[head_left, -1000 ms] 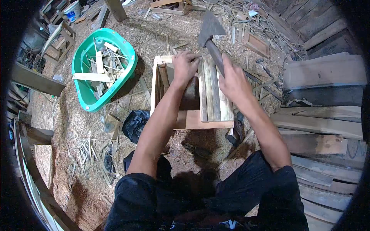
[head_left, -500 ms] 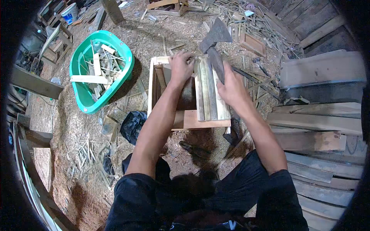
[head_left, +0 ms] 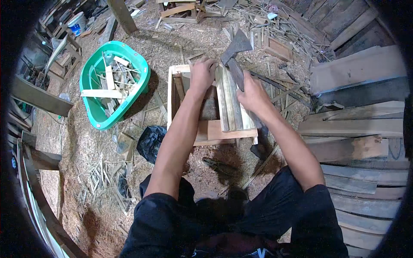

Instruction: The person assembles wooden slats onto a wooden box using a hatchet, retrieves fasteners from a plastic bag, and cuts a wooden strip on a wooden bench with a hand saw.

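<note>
My right hand [head_left: 254, 92] is wrapped round the handle of a hatchet [head_left: 237, 47], whose dark metal head points away from me. The hatchet hangs over the right part of a wooden crate [head_left: 228, 136]. Several narrow wood strips [head_left: 232, 103] lie side by side across the crate's right half, while its left half is open at the top. At the far edge of the crate, beside the end of the strips, is my left hand [head_left: 203, 75]. Its fingers are closed together, and anything between them is too small to make out.
A green plastic tub [head_left: 144, 79] of wood scraps stands to the left. A black plastic bag [head_left: 150, 144] lies near the crate's left front corner, and pliers [head_left: 220, 165] lie on the floor before it. Stacked planks [head_left: 352, 127] fill the right side.
The hatchet head has shifted slightly down and to the left relative to the crate. My left hand stays at the far edge. The whole view has shifted a little.
</note>
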`<state>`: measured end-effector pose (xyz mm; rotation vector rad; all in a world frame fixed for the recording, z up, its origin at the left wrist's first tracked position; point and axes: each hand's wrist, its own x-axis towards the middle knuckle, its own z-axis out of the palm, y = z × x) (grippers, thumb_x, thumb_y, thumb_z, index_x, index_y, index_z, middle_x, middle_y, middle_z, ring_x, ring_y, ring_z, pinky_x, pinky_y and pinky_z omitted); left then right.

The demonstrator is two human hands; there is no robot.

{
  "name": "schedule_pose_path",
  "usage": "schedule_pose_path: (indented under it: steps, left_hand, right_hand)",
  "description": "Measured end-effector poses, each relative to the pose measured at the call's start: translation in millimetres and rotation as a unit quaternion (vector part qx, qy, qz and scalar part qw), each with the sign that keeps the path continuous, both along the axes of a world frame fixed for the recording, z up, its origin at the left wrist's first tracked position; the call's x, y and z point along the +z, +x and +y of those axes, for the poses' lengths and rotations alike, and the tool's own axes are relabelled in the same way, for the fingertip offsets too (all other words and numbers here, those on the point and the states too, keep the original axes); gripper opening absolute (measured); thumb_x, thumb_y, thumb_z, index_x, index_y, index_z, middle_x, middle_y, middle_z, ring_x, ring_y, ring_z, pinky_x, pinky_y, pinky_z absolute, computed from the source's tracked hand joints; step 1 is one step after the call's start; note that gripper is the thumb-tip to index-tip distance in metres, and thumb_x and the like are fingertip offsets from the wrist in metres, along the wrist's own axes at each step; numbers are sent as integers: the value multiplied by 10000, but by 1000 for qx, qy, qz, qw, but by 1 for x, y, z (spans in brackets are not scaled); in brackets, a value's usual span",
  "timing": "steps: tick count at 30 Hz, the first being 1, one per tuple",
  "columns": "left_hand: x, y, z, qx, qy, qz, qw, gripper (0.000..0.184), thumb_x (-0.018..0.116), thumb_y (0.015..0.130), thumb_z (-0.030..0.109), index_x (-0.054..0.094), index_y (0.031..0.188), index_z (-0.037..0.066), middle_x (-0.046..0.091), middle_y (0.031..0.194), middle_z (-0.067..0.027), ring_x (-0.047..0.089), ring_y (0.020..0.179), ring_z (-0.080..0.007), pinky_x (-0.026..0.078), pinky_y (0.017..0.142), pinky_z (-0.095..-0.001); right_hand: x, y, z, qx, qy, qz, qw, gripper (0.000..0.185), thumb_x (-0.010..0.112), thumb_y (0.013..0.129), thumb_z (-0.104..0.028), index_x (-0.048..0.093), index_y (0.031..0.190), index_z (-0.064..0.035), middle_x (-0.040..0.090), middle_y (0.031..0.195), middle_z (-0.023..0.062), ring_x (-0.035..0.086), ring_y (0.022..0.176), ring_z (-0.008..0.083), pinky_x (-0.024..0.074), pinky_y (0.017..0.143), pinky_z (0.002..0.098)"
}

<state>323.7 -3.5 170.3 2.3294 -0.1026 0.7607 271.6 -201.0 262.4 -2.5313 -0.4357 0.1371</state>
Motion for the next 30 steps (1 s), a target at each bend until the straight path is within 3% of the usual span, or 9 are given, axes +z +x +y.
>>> schedule_pose_path:
  steps: [4, 9, 12, 15, 19, 24, 27, 30]
  left_hand:
    - [-2, 7, 7, -55, 12, -40, 998, 155, 658, 828, 132, 728, 944, 57, 675, 920, -138, 642, 843, -346, 484, 785, -462]
    - [1, 8, 1, -19, 59, -57, 996, 139, 645, 847, 134, 711, 902, 24, 664, 892, -181, 642, 796, -382, 518, 736, -467]
    - [2, 6, -5, 4, 44, -61, 997, 135, 637, 861, 138, 698, 878, 19, 658, 887, -192, 641, 802, -391, 518, 738, -476]
    - [3, 7, -3, 12, 17, -54, 998, 143, 634, 869, 149, 691, 877, 18, 652, 881, -203, 640, 797, -404, 519, 733, -481]
    - [4, 10, 0, -1, -5, 3, 1000, 156, 635, 872, 165, 690, 906, 24, 653, 930, -212, 633, 836, -418, 520, 754, -472]
    - [-3, 16, 1, -1, 37, -53, 998, 158, 652, 851, 162, 690, 920, 24, 653, 991, -195, 610, 906, -403, 489, 809, -483]
    - [-3, 14, 3, 17, 58, -49, 997, 169, 674, 828, 168, 693, 910, 22, 658, 986, -184, 605, 919, -394, 476, 805, -485]
    - [0, 18, 7, 1, 48, -45, 998, 162, 693, 829, 178, 702, 888, 26, 669, 915, -186, 628, 873, -377, 491, 772, -442]
  right_hand:
    - [10, -2, 2, -1, -31, 18, 999, 596, 630, 791, -94, 406, 1316, 80, 617, 1047, 344, 611, 1025, 474, 482, 914, 518]
    - [18, -1, 2, 5, -51, 30, 998, 581, 634, 792, -135, 423, 1293, 68, 628, 1040, 328, 617, 1013, 474, 485, 903, 530]
    - [6, 4, 2, 18, -22, -21, 999, 535, 566, 756, -5, 394, 1242, 137, 626, 899, 375, 640, 887, 505, 528, 828, 533]
    - [9, 7, 3, -13, -42, 39, 998, 627, 645, 795, -170, 407, 1333, 45, 644, 1041, 313, 633, 995, 469, 492, 905, 531]
    - [16, 7, 3, -14, -39, 42, 998, 642, 644, 802, -182, 394, 1354, 32, 634, 1079, 316, 624, 1033, 457, 493, 920, 526]
    - [21, 7, 4, -11, -60, 70, 996, 663, 638, 812, -183, 361, 1378, 23, 620, 1120, 318, 612, 1079, 439, 484, 922, 567]
    - [17, 9, 3, -19, -57, 95, 994, 664, 634, 813, -177, 348, 1376, 29, 632, 1100, 306, 621, 1064, 437, 476, 913, 595]
    - [12, 7, 1, 11, -11, 20, 1000, 622, 572, 786, -40, 298, 1311, 152, 622, 879, 374, 642, 880, 497, 520, 800, 538]
